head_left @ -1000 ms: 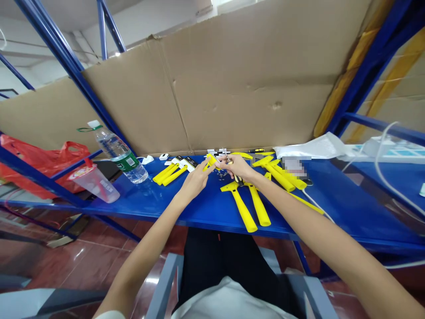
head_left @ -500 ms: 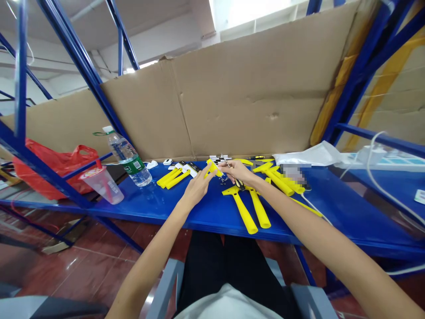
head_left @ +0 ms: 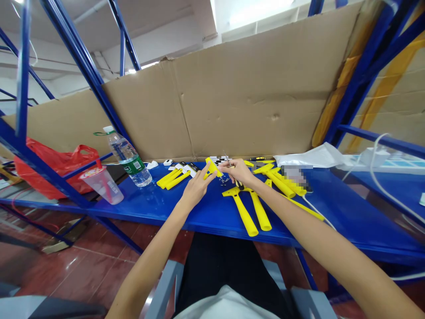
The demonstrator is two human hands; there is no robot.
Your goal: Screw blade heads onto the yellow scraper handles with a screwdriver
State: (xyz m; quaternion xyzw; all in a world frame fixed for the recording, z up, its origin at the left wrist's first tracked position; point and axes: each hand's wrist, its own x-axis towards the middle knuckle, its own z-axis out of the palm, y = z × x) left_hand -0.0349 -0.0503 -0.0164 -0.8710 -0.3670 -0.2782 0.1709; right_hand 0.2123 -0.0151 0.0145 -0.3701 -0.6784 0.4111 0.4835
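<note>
My left hand (head_left: 196,184) is closed on a yellow scraper (head_left: 214,167), its T-shaped head end upward over the blue table. Close beside it, my right hand (head_left: 238,172) has a screwdriver (head_left: 238,184) in its palm; the yellow-and-black handle shows below and the thin shaft sticks up past the fingers. The right fingertips are pinched near the scraper's head; anything tiny between them cannot be made out. Small screws (head_left: 224,180) lie scattered just beneath both hands. Two yellow scrapers (head_left: 245,215) lie below my right wrist, handles toward me.
Scrapers with black-and-white labels (head_left: 177,176) lie left; more yellow scrapers (head_left: 280,184) lie right near a white cable (head_left: 320,212). A water bottle (head_left: 133,161), plastic cup (head_left: 105,186) and red bag (head_left: 55,170) stand left. A cardboard sheet (head_left: 232,97) backs the table (head_left: 159,206).
Both hands stay almost in place. The screwdriver's shaft now points more upward above my right fingers, and the scraper in my left hand has tilted slightly.
</note>
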